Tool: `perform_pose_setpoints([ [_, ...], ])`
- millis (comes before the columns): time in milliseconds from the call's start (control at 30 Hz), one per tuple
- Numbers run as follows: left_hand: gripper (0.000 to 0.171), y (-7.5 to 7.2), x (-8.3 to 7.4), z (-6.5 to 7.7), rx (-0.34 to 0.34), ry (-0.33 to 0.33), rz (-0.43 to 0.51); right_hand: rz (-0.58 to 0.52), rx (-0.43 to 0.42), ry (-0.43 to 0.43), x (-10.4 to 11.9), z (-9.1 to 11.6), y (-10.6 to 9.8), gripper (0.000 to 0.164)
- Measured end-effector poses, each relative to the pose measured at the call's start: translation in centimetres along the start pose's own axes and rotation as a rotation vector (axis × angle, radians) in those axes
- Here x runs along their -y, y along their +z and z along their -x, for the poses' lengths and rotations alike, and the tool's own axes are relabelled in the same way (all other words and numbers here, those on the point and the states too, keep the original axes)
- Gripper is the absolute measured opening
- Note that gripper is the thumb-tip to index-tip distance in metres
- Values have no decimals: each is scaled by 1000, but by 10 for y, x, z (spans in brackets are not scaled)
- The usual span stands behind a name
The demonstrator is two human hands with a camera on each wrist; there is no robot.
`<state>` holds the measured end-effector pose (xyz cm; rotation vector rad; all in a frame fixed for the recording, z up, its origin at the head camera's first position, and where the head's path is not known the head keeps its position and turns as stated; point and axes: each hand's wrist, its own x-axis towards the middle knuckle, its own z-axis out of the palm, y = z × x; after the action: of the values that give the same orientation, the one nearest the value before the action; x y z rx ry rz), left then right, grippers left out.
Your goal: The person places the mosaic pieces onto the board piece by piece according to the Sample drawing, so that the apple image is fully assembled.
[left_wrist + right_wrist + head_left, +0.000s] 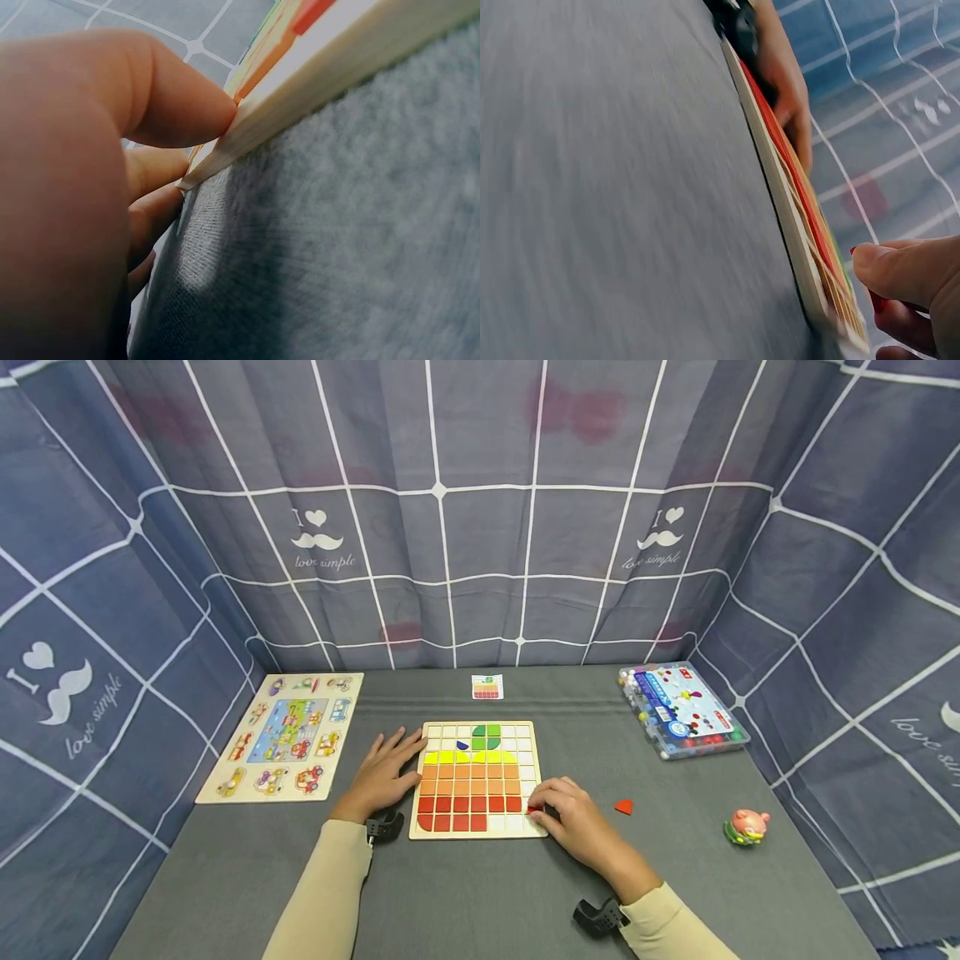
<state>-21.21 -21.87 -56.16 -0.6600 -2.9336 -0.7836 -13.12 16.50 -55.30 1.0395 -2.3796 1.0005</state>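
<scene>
A wooden grid board (pixel 528 774) lies on the grey table, with rows of red, orange and yellow pieces. Green pieces (pixel 486 737) and a small blue piece (pixel 462 746) sit higher up on it. My left hand (pixel 381 777) rests against the board's left side, fingers extended; in the left wrist view its thumb touches the board's edge (pixel 300 105). Between thumb and fingers, my right hand (pixel 576 820) pinches a small red piece (pixel 878 302) at the board's lower right side. To the right of that hand lies a red quarter-round piece (pixel 624 807).
A small pattern card (pixel 487 687) lies behind the board. On the left is a wooden vehicle puzzle (pixel 341 683). A clear plastic case of colored parts (pixel 686 710) stands back right, with a pink pig figure (pixel 747 827) in front of it. Curtains enclose the table.
</scene>
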Motion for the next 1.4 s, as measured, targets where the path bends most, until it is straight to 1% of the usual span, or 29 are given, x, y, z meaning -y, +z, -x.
perform_pose_setpoints([
  [100,68,0,0,0,0,-2,-7,-29,18,-41,8,-6,12,20],
  [300,69,0,1,-1,-1,3,-20,-74,26,-114,22,-13,35,18],
  [500,70,0,2,-1,-3,2,-20,-93,21,-108,25,-16,49,15],
  [633,70,0,1,-1,0,-6,-32,-63,30,-97,24,-17,51,6],
  [700,70,0,1,-1,-2,-11,-31,-49,37,-101,23,-17,51,6],
  [867,70,0,-1,0,-2,-8,-20,-21,40,-136,24,-15,47,11],
  [933,70,0,-2,0,-1,-5,-19,-12,22,-149,23,-13,45,15],
  [1000,70,0,-2,0,1,-2,-19,-5,3,-142,22,-11,40,18],
  [1133,70,2,-2,0,4,1,-22,13,-45,-99,14,-4,25,19],
  [1233,70,2,-1,0,8,1,-22,40,-79,-52,2,5,10,20],
  [1400,69,1,0,-1,-5,3,-10,98,-134,42,-23,22,-23,29],
])
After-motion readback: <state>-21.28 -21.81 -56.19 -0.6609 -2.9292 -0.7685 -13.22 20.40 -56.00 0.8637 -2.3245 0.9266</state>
